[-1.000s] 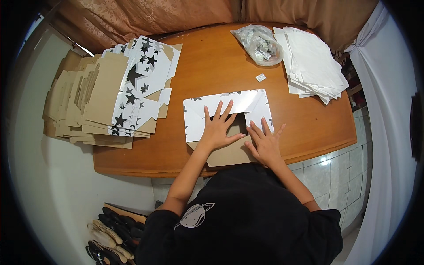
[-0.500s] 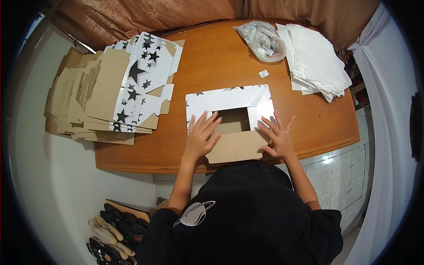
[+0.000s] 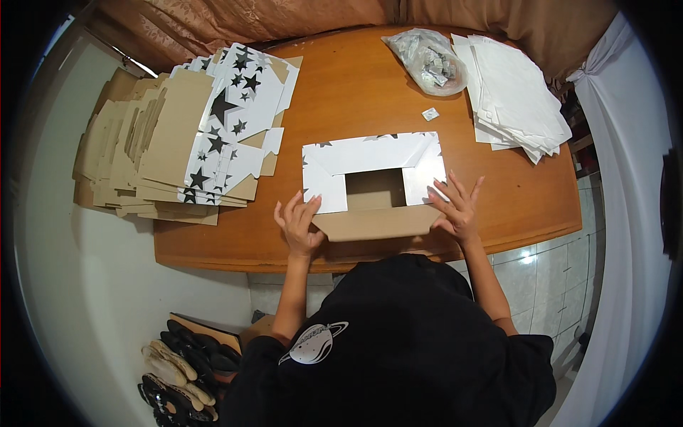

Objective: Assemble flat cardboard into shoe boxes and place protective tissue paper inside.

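Note:
In front of me on the table stands a cardboard box [image 3: 372,154], its white flaps with black stars folded inward around a rectangular opening. Its plain brown near flap [image 3: 377,225] juts toward me, tilted. At the near left corner, my left hand [image 3: 299,226] has its fingers apart, fingertips on the white side and thumb by the brown flap. My right hand [image 3: 459,211] lies against the near right corner with fingers spread and its thumb close to the flap's end. Neither hand is wrapped around anything.
A stack of flat box blanks [image 3: 171,135] covers the table's left side. Toward the back right sit a clear plastic bag [image 3: 430,64] of small packets, a single packet [image 3: 430,114], and a pile of white paper sheets [image 3: 516,99]. Several shoes [image 3: 188,366] are on the lower left.
The brown near flap has tilted and looks narrower. My left hand has moved left and down from over the opening to the box's corner. My right hand has shifted slightly up and right.

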`<state>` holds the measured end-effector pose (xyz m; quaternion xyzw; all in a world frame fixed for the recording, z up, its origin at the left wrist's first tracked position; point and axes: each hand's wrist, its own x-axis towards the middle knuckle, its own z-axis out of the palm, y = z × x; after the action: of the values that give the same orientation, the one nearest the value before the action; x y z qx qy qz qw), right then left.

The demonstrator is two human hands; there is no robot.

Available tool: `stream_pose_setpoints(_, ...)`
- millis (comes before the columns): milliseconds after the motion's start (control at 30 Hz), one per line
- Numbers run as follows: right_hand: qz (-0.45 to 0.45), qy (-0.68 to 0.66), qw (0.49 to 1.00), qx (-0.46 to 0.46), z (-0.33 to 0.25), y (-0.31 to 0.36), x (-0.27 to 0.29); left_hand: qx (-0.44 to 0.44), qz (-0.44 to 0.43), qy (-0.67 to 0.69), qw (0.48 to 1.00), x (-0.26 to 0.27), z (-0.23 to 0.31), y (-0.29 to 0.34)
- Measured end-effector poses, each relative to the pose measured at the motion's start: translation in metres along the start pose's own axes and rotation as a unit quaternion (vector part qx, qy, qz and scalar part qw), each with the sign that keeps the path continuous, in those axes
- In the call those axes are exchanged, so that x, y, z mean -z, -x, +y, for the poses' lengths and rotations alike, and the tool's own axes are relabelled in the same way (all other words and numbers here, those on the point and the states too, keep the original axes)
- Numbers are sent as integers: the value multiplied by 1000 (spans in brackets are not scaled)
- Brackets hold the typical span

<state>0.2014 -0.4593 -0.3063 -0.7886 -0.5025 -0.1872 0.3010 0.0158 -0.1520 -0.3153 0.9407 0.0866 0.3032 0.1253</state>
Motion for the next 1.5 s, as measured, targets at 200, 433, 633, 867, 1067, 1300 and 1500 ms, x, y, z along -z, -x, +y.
stream_pose_setpoints(200,111,-21,974,-194,-18,-18,-32,158,93,9,983,-22,39,-19)
stream_pose_setpoints(433,-67,117,988,-69,-57,-38,-32,31,-53,-74,995,-31,72,-9)
stream_pose_setpoints(633,-96,132,984,-68,-56,-37,-39,2,-8,-107,994,-40,63,-10)
stream_pose_setpoints(867,-97,126,985,-69,-57,-39,-38,3,-7,-101,995,-40,60,-12)
stream_pose_setpoints(1067,-93,115,986,-72,-57,-39,-37,3,-16,-95,995,-41,59,-12)
stream_pose_setpoints(1300,-87,119,986,-77,-57,-35,-39,19,-30,-62,997,-33,66,-21)
stream_pose_setpoints(1500,-81,122,987,-72,-58,-36,-37,70,-77,-56,993,-26,74,-51)
